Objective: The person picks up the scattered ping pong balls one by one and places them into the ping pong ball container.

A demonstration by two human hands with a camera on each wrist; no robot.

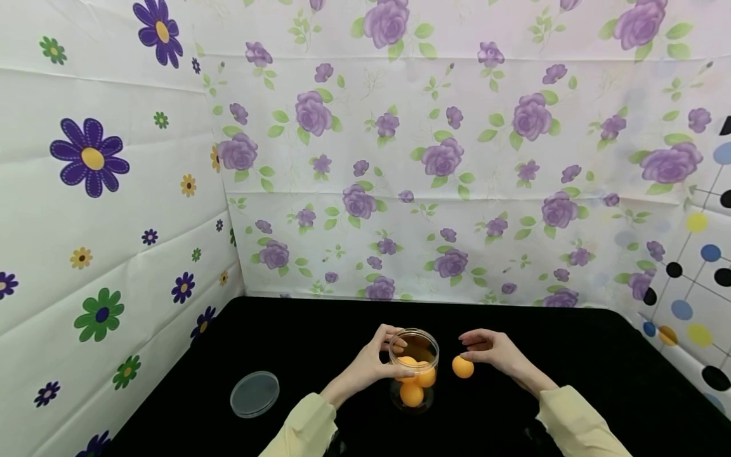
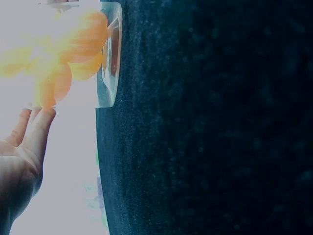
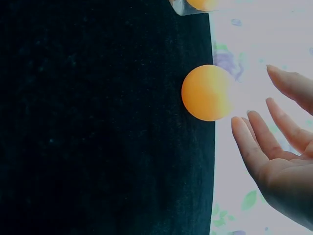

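Observation:
In the head view a clear plastic jar (image 1: 412, 406) stands upright with its mouth uncovered and several orange ping-pong balls (image 1: 412, 394) inside. The left hand (image 1: 371, 365) grips it near the rim, thumb on the near side and fingers round the far side. Right of the jar, a loose ping-pong ball (image 1: 463, 367) rests on the black surface. The right hand (image 1: 497, 352) is just beside and above that ball. Seen from the right wrist, the thumb and fingers (image 3: 249, 147) are spread, with a gap between them and the ball (image 3: 205, 93).
A round clear lid (image 1: 254, 394) lies on the black tabletop (image 1: 320, 330) left of the jar. Flower-printed sheets (image 1: 400, 158) stand behind and to the left, and a dotted sheet (image 1: 691, 279) hangs on the right.

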